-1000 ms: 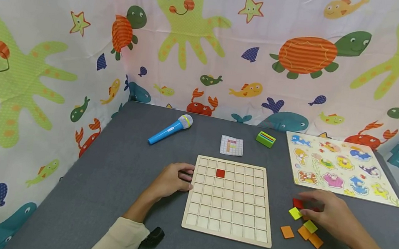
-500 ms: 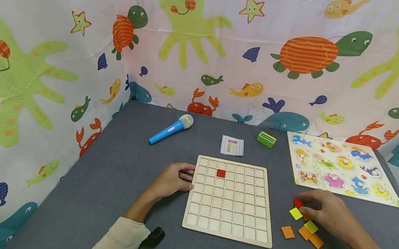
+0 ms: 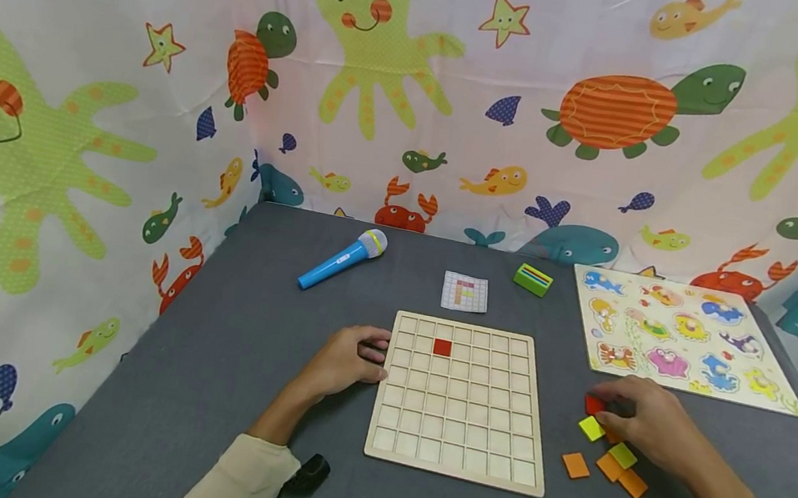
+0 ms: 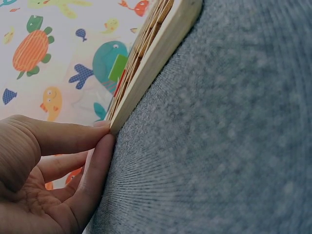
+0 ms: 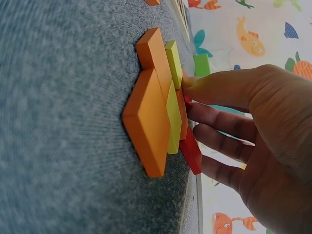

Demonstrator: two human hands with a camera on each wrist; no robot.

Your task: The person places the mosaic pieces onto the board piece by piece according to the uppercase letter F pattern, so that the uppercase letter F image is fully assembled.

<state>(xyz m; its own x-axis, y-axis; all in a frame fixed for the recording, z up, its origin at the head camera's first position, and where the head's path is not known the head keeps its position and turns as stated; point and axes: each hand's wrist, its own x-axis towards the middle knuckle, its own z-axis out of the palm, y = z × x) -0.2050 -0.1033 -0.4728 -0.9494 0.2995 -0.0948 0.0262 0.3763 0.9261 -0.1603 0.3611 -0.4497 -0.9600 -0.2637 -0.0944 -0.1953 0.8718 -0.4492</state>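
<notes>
Since the earlier head frame, the right hand (image 3: 663,431) had slid very slightly leftward, and with it a red tile (image 3: 594,405) at the right of the frame, pinched between thumb and forefinger. Yellow tiles (image 3: 591,428) and orange tiles (image 3: 575,465) lay near it, some overlapping. Around the frame's centre, the grid board (image 3: 458,429) rested on the grey table (image 3: 226,352), one red square (image 3: 442,347) in its second row. At its left edge, the left hand (image 3: 346,364) pinched the rim. Above centre lay a blue microphone (image 3: 342,263), a printed card (image 3: 465,292) and a green block (image 3: 533,280).
</notes>
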